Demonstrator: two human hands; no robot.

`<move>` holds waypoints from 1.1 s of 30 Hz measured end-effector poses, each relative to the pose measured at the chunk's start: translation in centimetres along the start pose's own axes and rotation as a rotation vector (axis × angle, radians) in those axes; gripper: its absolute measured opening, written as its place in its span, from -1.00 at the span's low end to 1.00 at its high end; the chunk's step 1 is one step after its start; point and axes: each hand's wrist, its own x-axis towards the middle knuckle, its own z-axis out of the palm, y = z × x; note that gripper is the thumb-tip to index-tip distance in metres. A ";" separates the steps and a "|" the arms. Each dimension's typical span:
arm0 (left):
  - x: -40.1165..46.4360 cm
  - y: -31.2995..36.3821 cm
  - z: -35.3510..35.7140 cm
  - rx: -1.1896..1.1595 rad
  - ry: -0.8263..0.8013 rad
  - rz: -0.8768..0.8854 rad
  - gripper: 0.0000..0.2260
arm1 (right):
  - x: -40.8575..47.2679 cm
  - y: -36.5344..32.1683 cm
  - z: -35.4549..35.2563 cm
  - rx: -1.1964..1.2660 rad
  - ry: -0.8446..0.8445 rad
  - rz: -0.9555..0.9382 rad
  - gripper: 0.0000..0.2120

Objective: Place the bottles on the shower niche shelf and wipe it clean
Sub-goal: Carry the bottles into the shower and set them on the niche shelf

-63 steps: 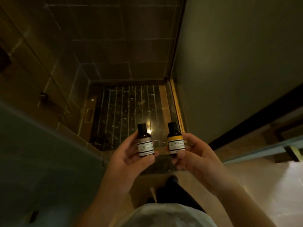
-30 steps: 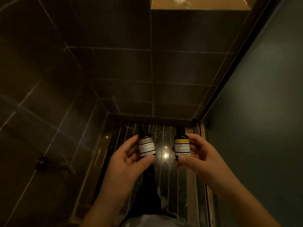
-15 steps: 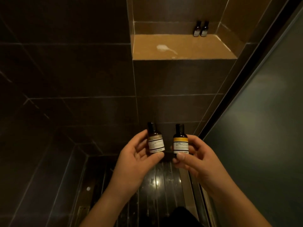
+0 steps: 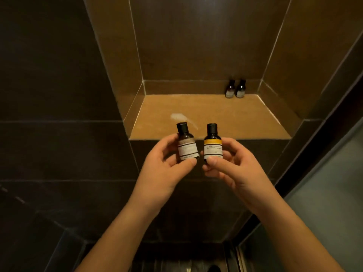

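Observation:
My left hand [image 4: 163, 163] grips a small dark bottle with a brown-topped white label [image 4: 186, 143], held upright. My right hand [image 4: 233, 165] pinches a matching bottle with a yellow band [image 4: 212, 143], also upright. Both bottles are side by side just in front of the front edge of the tan niche shelf [image 4: 245, 118]. A whitish smear [image 4: 177, 116] lies on the shelf's left part, partly behind the left bottle's cap. Two more small dark bottles [image 4: 235, 89] stand together at the shelf's back right corner.
Dark tiled walls [image 4: 59, 95] surround the niche on the left and below. A frosted glass panel with a dark frame [image 4: 324, 173] runs along the right. The striped shower floor [image 4: 186, 266] shows at the bottom edge.
The view has tilted up from the shower floor to the niche, which now fills the upper frame. Both hands have kept their bottles and risen to the shelf's front edge.

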 end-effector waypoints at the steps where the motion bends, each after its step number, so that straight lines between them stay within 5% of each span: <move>1: 1.8 0.3 0.7 0.008 -0.007 0.021 -0.50 | 1.7 -0.7 -1.2 -0.009 -0.023 -0.014 -0.53; 13: 18.5 -0.1 1.6 0.079 0.046 0.000 -0.52 | 15.3 -3.4 -8.7 -0.269 0.028 0.104 -0.30; 19: 27.3 1.1 1.4 -0.014 -0.014 -0.115 -0.48 | 20.9 -4.0 -10.2 -0.192 0.139 0.190 -0.52; 24: 31.8 1.9 1.7 -0.054 -0.039 -0.154 -0.53 | 24.6 -4.9 -11.1 -0.125 0.235 0.168 -0.47; 29: 34.1 1.9 2.2 -0.022 -0.036 -0.197 -0.53 | 27.7 -5.5 -12.0 -0.260 0.255 0.067 -0.40; 33: 34.6 1.7 2.5 0.059 -0.025 -0.194 -0.59 | 28.7 -4.6 -12.0 -0.385 0.261 0.084 -0.60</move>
